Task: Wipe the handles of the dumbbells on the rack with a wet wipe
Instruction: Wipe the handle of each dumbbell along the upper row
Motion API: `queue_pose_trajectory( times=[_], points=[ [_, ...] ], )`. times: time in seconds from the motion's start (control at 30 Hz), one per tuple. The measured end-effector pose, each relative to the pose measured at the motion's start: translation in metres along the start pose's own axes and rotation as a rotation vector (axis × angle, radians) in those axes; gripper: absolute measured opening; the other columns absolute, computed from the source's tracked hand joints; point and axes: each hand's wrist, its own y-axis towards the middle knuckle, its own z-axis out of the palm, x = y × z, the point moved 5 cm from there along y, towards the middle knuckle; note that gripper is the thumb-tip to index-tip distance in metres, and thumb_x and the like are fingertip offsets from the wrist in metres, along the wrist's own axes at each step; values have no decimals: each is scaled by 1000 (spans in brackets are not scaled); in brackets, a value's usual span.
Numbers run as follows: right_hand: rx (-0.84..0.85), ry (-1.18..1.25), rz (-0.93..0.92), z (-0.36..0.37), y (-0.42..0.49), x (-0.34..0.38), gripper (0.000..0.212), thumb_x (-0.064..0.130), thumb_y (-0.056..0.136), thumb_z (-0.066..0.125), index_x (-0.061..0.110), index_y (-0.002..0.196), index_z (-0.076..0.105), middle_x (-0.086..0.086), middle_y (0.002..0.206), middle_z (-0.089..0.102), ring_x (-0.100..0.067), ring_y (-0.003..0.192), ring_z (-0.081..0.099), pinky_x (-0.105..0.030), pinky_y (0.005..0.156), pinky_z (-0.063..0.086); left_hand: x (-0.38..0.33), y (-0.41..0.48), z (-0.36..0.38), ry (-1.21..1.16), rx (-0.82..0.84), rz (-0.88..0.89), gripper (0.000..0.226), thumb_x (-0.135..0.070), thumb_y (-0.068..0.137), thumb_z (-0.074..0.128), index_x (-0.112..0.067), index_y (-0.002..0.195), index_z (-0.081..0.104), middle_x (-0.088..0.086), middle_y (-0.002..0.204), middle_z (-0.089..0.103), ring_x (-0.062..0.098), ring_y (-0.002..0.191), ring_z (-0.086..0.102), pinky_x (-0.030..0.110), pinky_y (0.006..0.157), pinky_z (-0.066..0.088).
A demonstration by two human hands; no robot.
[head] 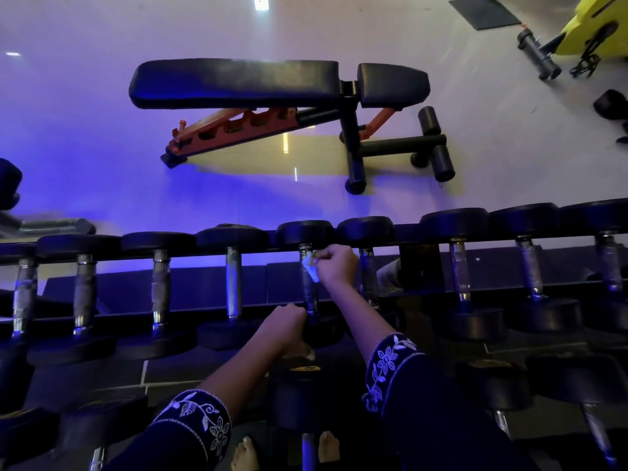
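Note:
A row of black dumbbells with chrome handles lies across the top tier of the rack (418, 263). My right hand (336, 263) grips a white wet wipe (311, 265) and presses it against the far end of the chrome handle (310, 294) of the middle dumbbell. My left hand (283, 324) is curled over that dumbbell's near black head (323, 329). Both sleeves are dark with white floral embroidery.
More dumbbells sit on a lower tier near my feet (244, 453). Beyond the rack stands a black and orange adjustable bench (272, 83) on the glossy floor. A yellow machine (594, 28) is at the top right. Blue light washes the scene.

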Motion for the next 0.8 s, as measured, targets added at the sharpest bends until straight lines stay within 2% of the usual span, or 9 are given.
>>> queue_pose_trajectory(
  times=[0.13,0.27,0.33,0.43,0.5,0.57,0.67,0.73,0.8],
  points=[
    [68,-63,-27,2,-19,-28,3,3,70,73,6,70,72,-7,72,71,-10,66,59,-18,61,39,1,-1,1,-14,2,12,67,-47,62,86,-13,115,62,11,118,63,31,108,59,33,88,47],
    [153,-189,-110,1,-58,-56,11,2,70,70,12,72,73,-4,74,72,-12,69,63,-21,64,47,10,1,3,-73,4,13,65,-52,63,85,-17,113,63,7,113,65,29,108,60,34,87,47],
    [117,-211,-208,2,-56,-39,11,3,70,68,12,72,74,-4,73,72,-15,69,64,-20,64,45,14,-2,5,-107,-24,23,59,-50,67,82,-19,114,64,6,112,67,28,107,60,33,85,45],
    [135,-365,-475,14,-46,1,10,6,76,61,7,74,71,-10,77,66,-25,72,61,-31,65,45,16,-10,8,-176,-78,19,52,-45,69,82,-17,109,65,5,107,68,26,103,61,30,78,42],
    [98,-479,-599,18,-32,21,10,4,79,58,5,73,67,-12,75,59,-30,71,57,-34,59,46,14,-14,10,-236,-98,4,58,-42,68,83,-18,117,64,5,111,67,24,105,61,29,82,45],
    [27,-521,-643,17,-19,30,7,2,76,59,3,70,63,-12,71,54,-32,68,55,-35,51,45,15,-16,12,-281,-110,-5,63,-41,67,84,-19,122,63,5,116,65,24,108,61,31,88,49],
    [44,-665,-813,23,-37,18,8,-2,71,65,5,73,63,-13,84,58,-30,71,55,-33,44,47,18,-17,13,-314,-99,-1,65,-37,66,85,-19,123,62,5,117,65,24,108,61,34,91,51],
    [151,-810,-902,30,-64,-2,10,0,69,70,6,72,63,-15,95,59,-30,74,57,-32,42,50,20,-17,13,-321,-88,11,62,-31,67,85,-19,123,61,4,116,66,23,108,62,34,90,52],
    [252,-889,-890,35,-71,-15,9,4,73,70,6,71,61,-17,100,56,-30,76,56,-34,44,52,21,-16,15,-313,-79,17,59,-28,68,84,-19,122,61,5,116,66,23,107,63,32,89,51]
  ],
)
